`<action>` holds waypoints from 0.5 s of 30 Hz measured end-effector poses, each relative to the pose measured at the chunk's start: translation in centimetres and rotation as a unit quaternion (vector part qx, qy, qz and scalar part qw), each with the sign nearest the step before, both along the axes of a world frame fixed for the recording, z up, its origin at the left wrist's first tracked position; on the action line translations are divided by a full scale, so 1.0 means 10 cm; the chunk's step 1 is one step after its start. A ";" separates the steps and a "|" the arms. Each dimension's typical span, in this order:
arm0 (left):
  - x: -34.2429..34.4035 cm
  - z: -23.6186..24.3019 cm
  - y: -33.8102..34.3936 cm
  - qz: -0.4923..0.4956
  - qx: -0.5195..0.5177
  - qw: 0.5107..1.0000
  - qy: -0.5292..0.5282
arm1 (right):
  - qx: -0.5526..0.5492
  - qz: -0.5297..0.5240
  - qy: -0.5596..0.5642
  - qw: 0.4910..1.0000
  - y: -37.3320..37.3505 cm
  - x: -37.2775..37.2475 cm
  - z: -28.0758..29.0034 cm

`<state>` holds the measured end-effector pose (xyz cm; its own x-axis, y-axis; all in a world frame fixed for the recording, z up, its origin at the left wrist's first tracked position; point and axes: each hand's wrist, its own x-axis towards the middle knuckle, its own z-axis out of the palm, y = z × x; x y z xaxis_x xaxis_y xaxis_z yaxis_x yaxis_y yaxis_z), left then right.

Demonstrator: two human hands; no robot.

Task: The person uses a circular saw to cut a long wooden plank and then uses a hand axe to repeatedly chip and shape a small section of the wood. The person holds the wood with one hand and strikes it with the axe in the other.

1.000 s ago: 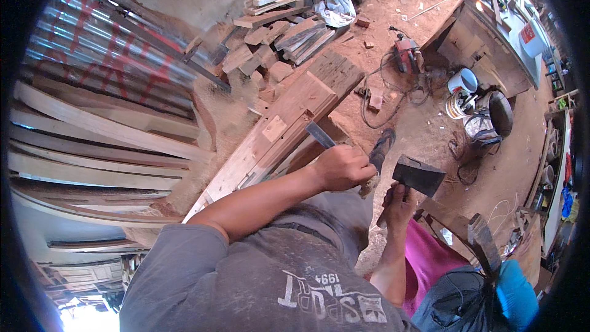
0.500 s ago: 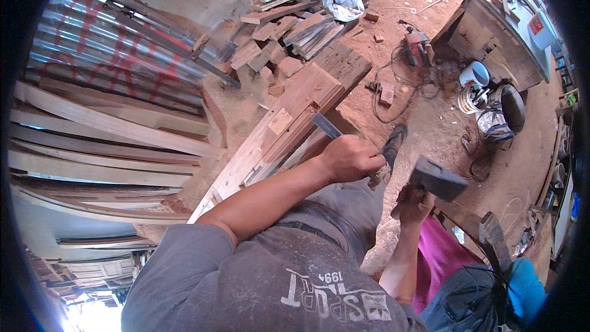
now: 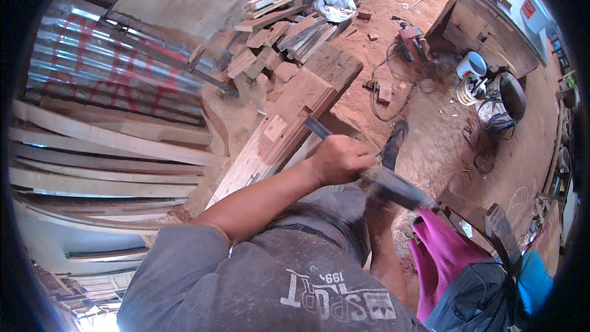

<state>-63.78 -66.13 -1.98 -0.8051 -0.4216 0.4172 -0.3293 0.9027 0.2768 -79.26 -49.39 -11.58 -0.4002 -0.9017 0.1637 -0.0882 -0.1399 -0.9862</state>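
My left hand (image 3: 340, 158) is closed round the handle of a chisel (image 3: 316, 128). The metal blade points up and left, its tip at the edge of a reddish timber (image 3: 294, 99), near a small notch cut in it. My right hand (image 3: 380, 204) is closed on a dark mallet (image 3: 402, 189), partly smeared by motion. The mallet's head is beside my left fist, at the butt end of the chisel; whether they touch I cannot make out. A pale rectangular patch (image 3: 275, 128) shows on the timber's upper face.
Beneath the timber's far end lies a rough, weathered beam (image 3: 335, 64). Wood offcuts (image 3: 270, 37) are heaped behind it. Long boards (image 3: 110, 163) lie at the left. On the dirt floor at the right are a red power tool (image 3: 412, 46) with a cord, and buckets (image 3: 472, 64).
My right hand has swung the mallet left and slightly down, from out at the right to beside my left fist. The left hand and chisel have shifted slightly left in view.
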 end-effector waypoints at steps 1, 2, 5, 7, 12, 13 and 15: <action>0.04 0.00 -0.01 -0.007 -0.003 1.000 -0.013 | 0.068 0.015 0.106 0.992 -0.03 0.10 0.00; 0.15 0.02 -0.03 -0.008 -0.004 1.000 -0.026 | 0.075 0.022 0.080 0.994 -0.05 0.04 0.16; 0.15 0.05 -0.06 0.011 0.007 1.000 -0.010 | 0.038 0.041 -0.149 0.987 0.11 -0.09 -0.10; 0.12 0.03 -0.10 0.009 0.003 1.000 -0.003 | -0.035 0.127 -0.264 0.955 0.15 -0.26 -0.54; 0.15 0.01 -0.15 0.022 0.110 0.944 -0.312 | 0.244 0.096 -0.006 0.965 0.02 -0.07 -0.13; 0.14 0.10 -0.20 0.020 0.143 0.900 -0.412 | 0.238 0.095 -0.001 0.967 0.05 -0.10 -0.20; 0.15 0.10 -0.23 0.026 0.171 0.895 -0.411 | 0.248 0.084 -0.025 0.965 0.07 -0.13 -0.25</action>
